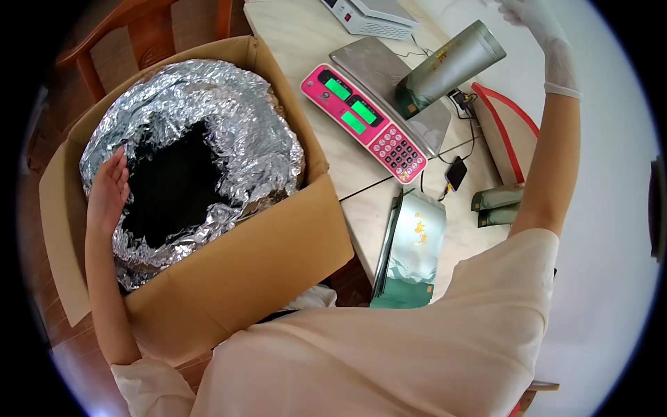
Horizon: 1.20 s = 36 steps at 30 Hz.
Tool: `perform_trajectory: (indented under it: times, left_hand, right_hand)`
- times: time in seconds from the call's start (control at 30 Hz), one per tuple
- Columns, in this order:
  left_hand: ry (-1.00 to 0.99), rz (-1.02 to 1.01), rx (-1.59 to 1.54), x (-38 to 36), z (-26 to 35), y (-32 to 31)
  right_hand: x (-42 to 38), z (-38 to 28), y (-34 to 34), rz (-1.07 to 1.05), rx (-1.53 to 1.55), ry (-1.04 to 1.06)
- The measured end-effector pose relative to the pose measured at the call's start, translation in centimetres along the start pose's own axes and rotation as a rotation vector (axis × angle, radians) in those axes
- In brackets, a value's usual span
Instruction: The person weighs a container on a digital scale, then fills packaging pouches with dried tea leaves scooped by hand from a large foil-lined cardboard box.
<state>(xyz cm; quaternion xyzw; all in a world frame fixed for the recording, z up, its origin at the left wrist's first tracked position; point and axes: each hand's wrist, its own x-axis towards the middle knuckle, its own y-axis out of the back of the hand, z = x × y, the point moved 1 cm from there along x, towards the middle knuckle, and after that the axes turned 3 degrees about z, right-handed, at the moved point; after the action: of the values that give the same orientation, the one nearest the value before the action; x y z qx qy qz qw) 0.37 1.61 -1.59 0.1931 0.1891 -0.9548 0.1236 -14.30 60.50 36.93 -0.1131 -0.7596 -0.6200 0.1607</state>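
My left hand [110, 189] is bare and open, its fingers loosely extended at the left edge of crumpled silver foil [253, 128]. The foil lines a large cardboard box [243, 271] and rings a very dark mass [174, 184], whose texture does not show. My right hand [533, 19], in a white glove, reaches to the top right edge of the view, where its fingers are partly cut off. Below and left of it, a silver-green canister [451, 68] stands on the metal plate of a pink digital scale [365, 121]. The scale's displays glow green.
Flat silver-green pouches [415, 240] lie stacked on the table's near side. More rolled or folded pouches [497, 205] sit by my right arm, near a red-edged beige bag [504, 132]. A second scale [375, 17], cables and a small black device [456, 174] are on the table.
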Motion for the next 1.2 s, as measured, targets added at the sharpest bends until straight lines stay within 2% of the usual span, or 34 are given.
perform_trajectory:
  times: [0.07, 0.13, 0.27, 0.37, 0.43, 0.57, 0.63, 0.67, 0.73, 0.8, 0.87, 0.97, 1.2]
  left_hand:
    - [0.003, -0.012, 0.021, 0.8, -0.4, 0.8]
    - [-0.011, 0.050, 0.028, 0.8, -0.6, 1.1]
    - [0.020, 0.089, 0.033, 1.8, -0.9, 2.8]
    - [0.029, 0.113, 0.042, 2.7, -1.3, 4.3]
    - [0.027, 0.139, 0.042, 2.7, -1.4, 4.6]
    - [0.018, 0.173, 0.027, 3.1, -1.4, 5.0]
    - [0.017, 0.183, 0.025, 3.1, -1.5, 5.5]
    - [-0.001, 0.149, 0.021, 3.4, -1.7, 6.2]
    - [-0.020, 0.124, 0.015, 3.6, -1.6, 6.8]
    - [-0.032, 0.098, 0.016, 3.5, -1.4, 7.3]
    - [-0.042, 0.145, 0.012, 3.3, -1.2, 7.1]
    - [-0.076, 0.110, -0.013, 2.8, -1.0, 6.8]
    - [-0.122, 0.155, -0.070, 2.6, -1.0, 6.4]
  right_hand:
    - [1.7, 5.3, 1.2, -0.032, -0.091, -0.059]
    - [4.6, 10.9, 0.8, -0.227, -0.034, -0.088]
    - [2.3, 8.3, -1.4, -0.207, -0.023, -0.098]
    - [2.5, 7.4, -1.4, -0.160, -0.070, -0.212]
    - [3.3, 8.2, -1.3, -0.246, -0.072, -0.118]
    - [3.6, 8.9, -2.6, -0.284, -0.058, -0.054]
    - [3.5, 8.7, -4.4, -0.538, -0.025, -0.057]
    - [3.8, 9.1, -5.0, -0.543, -0.023, -0.052]
    - [5.5, 10.7, -6.2, -0.772, -0.021, -0.098]
    - [7.7, 13.8, -7.4, -0.793, -0.026, -0.101]
    - [7.5, 14.1, -8.4, -0.803, -0.022, -0.137]
    - [8.9, 15.7, -9.7, -0.814, 0.022, -0.189]
    - [11.0, 20.1, -11.9, -0.757, 0.308, -0.420]
